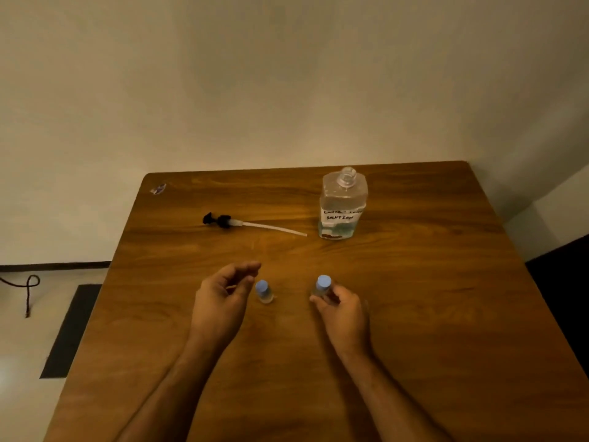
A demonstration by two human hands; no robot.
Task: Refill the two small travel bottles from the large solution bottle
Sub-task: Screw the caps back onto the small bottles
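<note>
Two small clear travel bottles with pale blue caps stand on the wooden table (414,314). The left bottle (264,291) stands free, just right of my left hand (223,295), whose fingers hang loosely curled and hold nothing. My right hand (341,307) grips the right bottle (322,286) around its body, cap up. The large clear solution bottle (342,205) stands uncapped at the back right, with a white handwritten label. Its black pump head with a white dip tube (242,222) lies on the table to the left of it.
A small scrap of wrapper (158,188) lies at the table's far left corner. A plain wall rises behind the table. On the floor to the left are a dark mat (71,330) and a looped cord (30,291).
</note>
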